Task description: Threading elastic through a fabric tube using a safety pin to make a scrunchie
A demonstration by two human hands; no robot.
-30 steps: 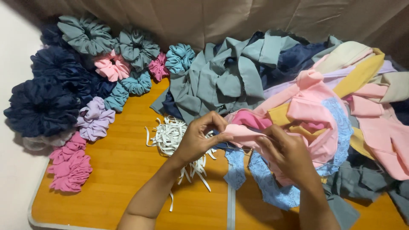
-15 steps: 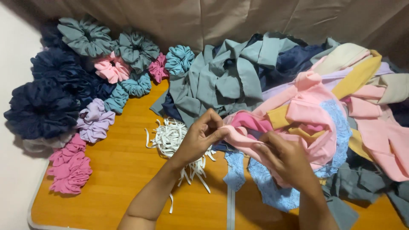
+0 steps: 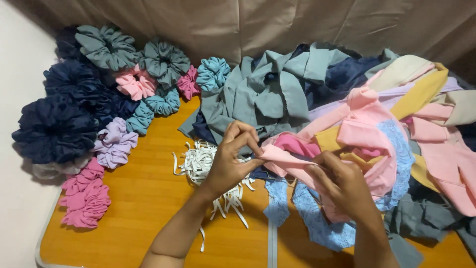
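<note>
My left hand [image 3: 233, 159] pinches one end of a pale pink fabric strip [image 3: 283, 160] above the wooden table [image 3: 144, 198]. My right hand [image 3: 342, 186] grips the same strip further along, fingers curled over it. A small heap of white elastic pieces [image 3: 198, 161] lies just under and left of my left hand. Blue lace fabric [image 3: 317, 223] lies below the strip, between my forearms.
Finished scrunchies in navy, grey-green, pink, lilac and teal [image 3: 99, 109] are piled at the left. A heap of grey-blue strips [image 3: 267, 94] sits at the back centre, with pink, yellow and cream cloth [image 3: 411, 114] at the right. A beige curtain [image 3: 277, 25] hangs behind.
Both hands have stayed in place on the pink strip. My left fingers have shifted slightly along its end, pinching it tighter.
</note>
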